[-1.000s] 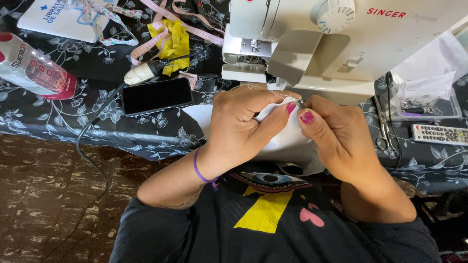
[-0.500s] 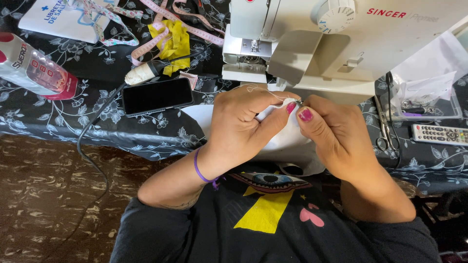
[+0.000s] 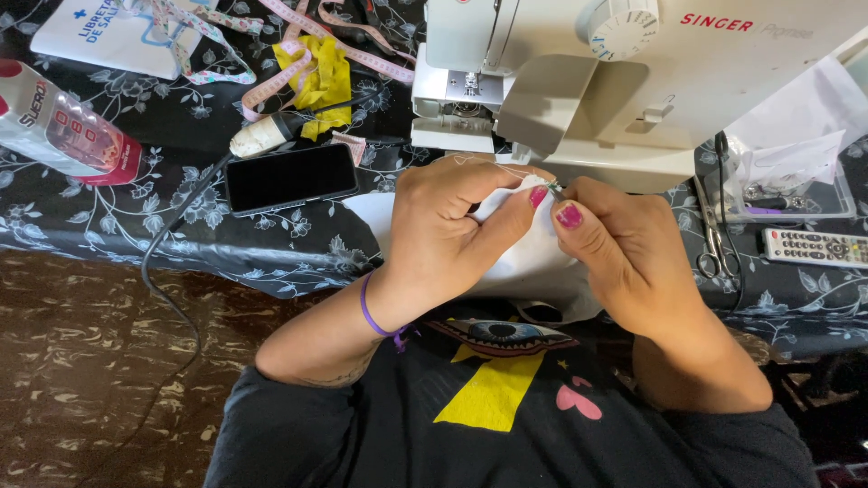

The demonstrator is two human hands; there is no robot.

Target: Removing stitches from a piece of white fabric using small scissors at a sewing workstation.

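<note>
Head view, the only one: both hands meet just in front of the white sewing machine, above the table edge. Left hand is curled nearly closed, fingers bunched around a fold of white fabric, thumb pressed against it. Right hand is also closed down, thumb and forefinger pinched together at the same spot on the fabric's top edge; whatever sits between the tips is too small to tell, maybe a pin or needle. A thin thread runs loose above the left knuckles.

Risks, as I judge them: fingertips touching at the pinch point, so a sharp tip could prick a thumb if the grip slips. Loose thread could snag or pull out. Fabric hangs off the table toward the lap and could slide. Scissors lie near the right wrist; phone and cable sit close to the left elbow, easy to knock.
</note>
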